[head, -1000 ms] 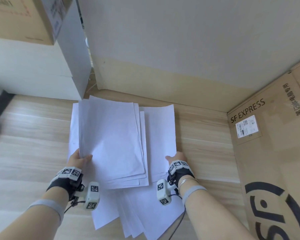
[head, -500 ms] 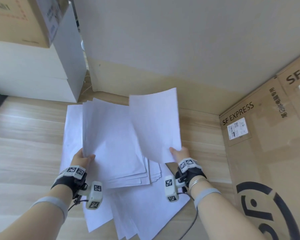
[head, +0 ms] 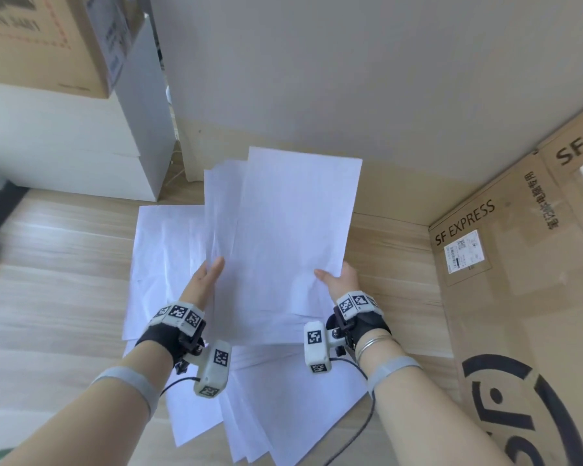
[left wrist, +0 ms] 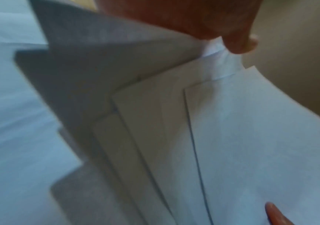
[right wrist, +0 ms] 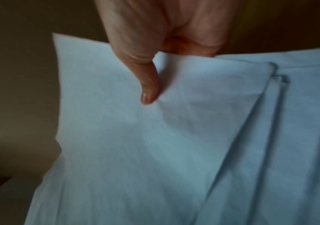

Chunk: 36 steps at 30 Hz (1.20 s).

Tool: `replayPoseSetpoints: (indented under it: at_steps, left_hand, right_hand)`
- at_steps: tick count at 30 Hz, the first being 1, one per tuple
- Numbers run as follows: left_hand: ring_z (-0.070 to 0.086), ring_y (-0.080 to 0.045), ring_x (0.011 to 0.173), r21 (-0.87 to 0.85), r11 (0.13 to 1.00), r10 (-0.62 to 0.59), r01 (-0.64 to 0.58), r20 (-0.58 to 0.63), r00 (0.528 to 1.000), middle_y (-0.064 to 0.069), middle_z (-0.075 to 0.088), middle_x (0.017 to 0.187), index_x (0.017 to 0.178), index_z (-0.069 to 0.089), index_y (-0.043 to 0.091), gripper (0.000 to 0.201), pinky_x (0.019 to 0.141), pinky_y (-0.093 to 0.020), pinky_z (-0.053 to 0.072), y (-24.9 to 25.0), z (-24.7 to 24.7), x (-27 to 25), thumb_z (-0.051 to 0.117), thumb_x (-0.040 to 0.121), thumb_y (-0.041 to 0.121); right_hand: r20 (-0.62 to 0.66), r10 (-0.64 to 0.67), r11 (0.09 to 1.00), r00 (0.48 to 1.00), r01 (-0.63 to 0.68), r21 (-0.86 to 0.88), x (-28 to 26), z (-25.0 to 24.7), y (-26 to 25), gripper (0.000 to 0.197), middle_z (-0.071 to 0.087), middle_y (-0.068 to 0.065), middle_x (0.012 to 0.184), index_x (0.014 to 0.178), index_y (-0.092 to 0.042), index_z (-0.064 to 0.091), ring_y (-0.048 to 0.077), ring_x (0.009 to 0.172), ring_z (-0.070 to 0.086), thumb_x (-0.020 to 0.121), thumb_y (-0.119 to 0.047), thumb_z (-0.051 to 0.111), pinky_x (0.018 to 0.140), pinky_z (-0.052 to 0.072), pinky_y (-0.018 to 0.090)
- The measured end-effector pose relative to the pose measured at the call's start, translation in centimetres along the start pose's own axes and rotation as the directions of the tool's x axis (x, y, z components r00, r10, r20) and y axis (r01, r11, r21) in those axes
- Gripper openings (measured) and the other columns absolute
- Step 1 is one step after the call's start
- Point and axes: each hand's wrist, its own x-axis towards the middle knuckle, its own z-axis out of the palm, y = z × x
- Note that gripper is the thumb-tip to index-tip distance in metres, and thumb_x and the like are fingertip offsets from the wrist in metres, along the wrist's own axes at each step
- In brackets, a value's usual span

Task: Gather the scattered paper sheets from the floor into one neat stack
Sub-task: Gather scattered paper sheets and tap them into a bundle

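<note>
Wooden flooring (head: 64, 297) is bounded by a wall at 12 o'clock and a cardboard box (head: 519, 297) at 3 o'clock. A lifted bundle of sheets (head: 293, 237) is pinched by the right hand (head: 340, 280) and steadied by the left hand (head: 206, 280), thumb on top, presumably for alignment. Loose sheets (head: 162, 264) are left beneath, toward 6 and 9 o'clock.

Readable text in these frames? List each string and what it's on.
"SF EXPRESS": side of the big cardboard box at right.
"SF E", cut off at the frame edge: upper box at right.
Chinese print and shipping label on the big box: too small to read.
Print on top-left box: blurred.
Paper sheets: blank.
</note>
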Motion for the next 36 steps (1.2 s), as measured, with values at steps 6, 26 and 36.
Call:
replayPoseSetpoints:
  at_steps: [6, 26, 36]
  left_hand:
    - [0.062, -0.033, 0.103, 0.060, 0.982, 0.185, -0.180, -0.096, 0.978, -0.025, 0.064, 0.115, 0.117, 0.057, -0.007, 0.039, 0.084, -0.033, 0.045, 3.4, 0.5, 0.5, 0.067, 0.081, 0.004]
    - [0.064, -0.011, 0.083, 0.046, 0.927, 0.371, -0.371, 0.016, 0.929, -0.002, 0.067, 0.091, 0.105, 0.062, 0.003, 0.035, 0.073, -0.015, 0.052, 6.6, 0.6, -0.6, 0.075, 0.072, 0.001]
    - [0.055, -0.022, 0.092, 0.192, 0.967, 0.174, -0.168, -0.012, 0.985, -0.008, 0.061, 0.100, 0.111, 0.062, 0.002, 0.031, 0.080, -0.030, 0.039, 2.5, 0.9, 0.6, 0.067, 0.083, 0.013]
  right_hand:
    - [-0.111, -0.151, 0.951, 0.982, 0.175, 0.254, -1.9, -1.0, -3.0, 0.023, 0.066, 0.016, 0.106, 0.103, -0.006, 0.060, 0.019, 0.093, 0.059, 0.082, 0.003, 0.063, 0.085, 0.046, 0.030]
    - [0.024, -0.208, 0.914, 0.978, 0.186, 0.360, -3.8, -1.8, -3.8, 0.032, 0.062, -0.008, 0.082, 0.077, -0.025, 0.058, 0.001, 0.073, 0.059, 0.072, 0.002, 0.074, 0.063, 0.049, 0.014]
    - [0.052, -0.040, 0.978, 0.998, 0.029, 0.205, -3.6, 0.0, -0.6, 0.020, 0.060, -0.003, 0.092, 0.093, -0.017, 0.058, 0.017, 0.090, 0.060, 0.080, -0.008, 0.070, 0.084, 0.037, 0.023]
